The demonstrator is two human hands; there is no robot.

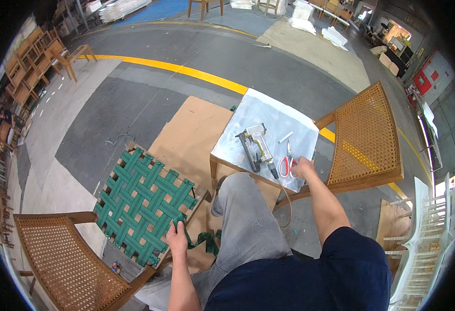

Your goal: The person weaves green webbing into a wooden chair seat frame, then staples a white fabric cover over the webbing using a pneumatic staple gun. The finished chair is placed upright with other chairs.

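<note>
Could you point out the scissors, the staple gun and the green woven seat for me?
scissors (286,165): head view, on the red handles, beside the right hand.
staple gun (255,145): head view, on its grey body, lying on the white-covered seat.
green woven seat (145,199): head view, on the middle of the webbing.

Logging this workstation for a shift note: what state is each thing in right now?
Green woven webbing seat frame: tilted, loose strap end hanging.
Left hand: gripping the green strap.
Right hand: on the red-handled scissors, which lie flat.
Grey staple gun: lying unheld on the grey-covered seat.
</note>
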